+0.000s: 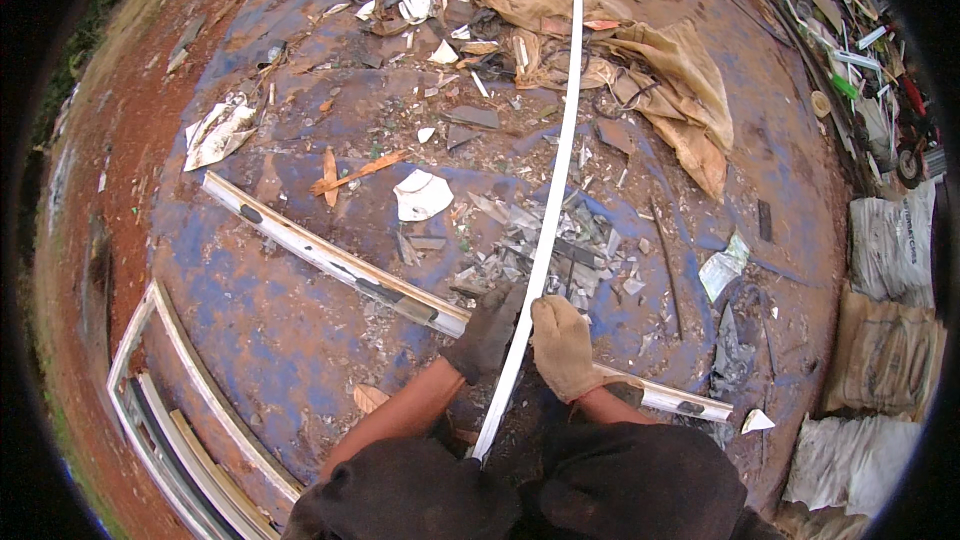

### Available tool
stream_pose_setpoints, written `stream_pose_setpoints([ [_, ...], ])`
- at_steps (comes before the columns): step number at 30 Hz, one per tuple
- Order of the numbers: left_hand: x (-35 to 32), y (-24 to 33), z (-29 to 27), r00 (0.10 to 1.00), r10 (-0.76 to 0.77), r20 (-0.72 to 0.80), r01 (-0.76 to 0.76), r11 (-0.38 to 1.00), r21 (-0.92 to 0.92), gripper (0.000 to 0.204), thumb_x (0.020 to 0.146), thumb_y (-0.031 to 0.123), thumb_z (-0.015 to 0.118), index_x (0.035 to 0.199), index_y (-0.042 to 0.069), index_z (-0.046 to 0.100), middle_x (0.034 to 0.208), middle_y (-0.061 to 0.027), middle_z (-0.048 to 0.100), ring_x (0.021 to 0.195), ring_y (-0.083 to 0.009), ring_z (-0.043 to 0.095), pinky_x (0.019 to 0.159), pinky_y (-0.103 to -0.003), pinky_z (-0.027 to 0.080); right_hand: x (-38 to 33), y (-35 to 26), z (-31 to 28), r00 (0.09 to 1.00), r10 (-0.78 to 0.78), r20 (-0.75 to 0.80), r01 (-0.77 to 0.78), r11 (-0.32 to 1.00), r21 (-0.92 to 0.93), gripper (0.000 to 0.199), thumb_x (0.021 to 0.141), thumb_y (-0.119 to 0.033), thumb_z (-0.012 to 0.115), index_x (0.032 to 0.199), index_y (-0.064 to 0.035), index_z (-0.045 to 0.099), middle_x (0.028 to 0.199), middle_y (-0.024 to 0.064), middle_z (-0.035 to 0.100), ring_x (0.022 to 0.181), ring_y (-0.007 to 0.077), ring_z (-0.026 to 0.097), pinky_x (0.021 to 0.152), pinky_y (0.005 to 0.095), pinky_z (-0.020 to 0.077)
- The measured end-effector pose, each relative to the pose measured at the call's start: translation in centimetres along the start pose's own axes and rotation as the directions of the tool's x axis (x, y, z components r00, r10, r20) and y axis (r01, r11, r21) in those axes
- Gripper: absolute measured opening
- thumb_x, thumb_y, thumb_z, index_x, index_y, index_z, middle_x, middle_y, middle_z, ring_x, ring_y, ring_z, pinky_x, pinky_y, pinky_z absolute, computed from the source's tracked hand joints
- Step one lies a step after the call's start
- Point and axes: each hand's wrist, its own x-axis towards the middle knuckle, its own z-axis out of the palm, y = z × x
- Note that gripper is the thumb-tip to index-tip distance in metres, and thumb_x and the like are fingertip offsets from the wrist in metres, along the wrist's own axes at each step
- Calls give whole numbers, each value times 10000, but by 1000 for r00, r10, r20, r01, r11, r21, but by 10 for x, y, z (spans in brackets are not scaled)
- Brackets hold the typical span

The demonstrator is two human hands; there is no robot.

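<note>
Both gloved hands clamp one long white strip point(545, 230): the left hand point(487, 332) and right hand point(563, 345) hold its near end, so it stretches away over the blue tarpaulin point(270, 310), above the glass shards point(560, 240) and the metal frame bar point(330, 255).

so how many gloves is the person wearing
2. A dark glove on the left hand, beside the long white strip. A tan glove on the right hand, gripping that strip.
</note>
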Motion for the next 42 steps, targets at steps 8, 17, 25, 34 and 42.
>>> stream_pose_setpoints([
  [8, -4, 8, 17, 966, -248, -76, 223, 943, -246, 327, 1086, 295, 482, 1073, 16, 652, 900, -56, 670, 798, -122, 583, 710, -338, 518, -1, 3, 12, 997, 70, -41, -71, 997, -35, 169, 987, -117, 520, 935, 19, 605, 830, 199, 635, 767, 420, 631, 662, 517, 492],
  [17, -10, 33, 10, 783, -599, 169, 469, 390, -792, 305, 1003, 223, 574, 1170, -26, 630, 958, -157, 731, 796, -285, 702, 716, -381, 563, -7, 22, 38, 461, 802, 380, -647, 11, 763, 378, 1043, -274, 443, 924, 37, 622, 796, 253, 647, 721, 390, 604, 723, 504, 451],
  [25, -12, 38, -17, 949, 315, -24, -255, 807, 532, 466, 960, 193, 631, 1354, -38, 538, 1237, -238, 641, 1157, -383, 637, 1014, -469, 491, 9, 2, 3, 963, 265, 54, -270, 942, 200, 357, 1062, -234, 426, 842, 10, 568, 753, 198, 584, 731, 365, 596, 679, 486, 447],
  [34, -28, 55, 8, 985, -160, -62, 161, 987, 12, 245, 1077, 238, 512, 1067, 7, 590, 946, -78, 585, 868, -170, 594, 742, -366, 518, 11, 5, 9, 956, 175, -235, -165, 984, 60, 207, 1013, -135, 525, 867, -7, 596, 768, 201, 600, 741, 407, 616, 674, 488, 484],
  [42, -31, 54, -4, 987, -119, 111, 127, 989, -72, 317, 973, 150, 627, 1243, -13, 589, 943, -103, 639, 868, -183, 608, 761, -348, 510, 13, -12, -34, 1000, 28, -13, -27, 996, 84, 98, 946, -137, 650, 921, -44, 631, 796, 207, 628, 753, 431, 650, 654, 489, 512],
])
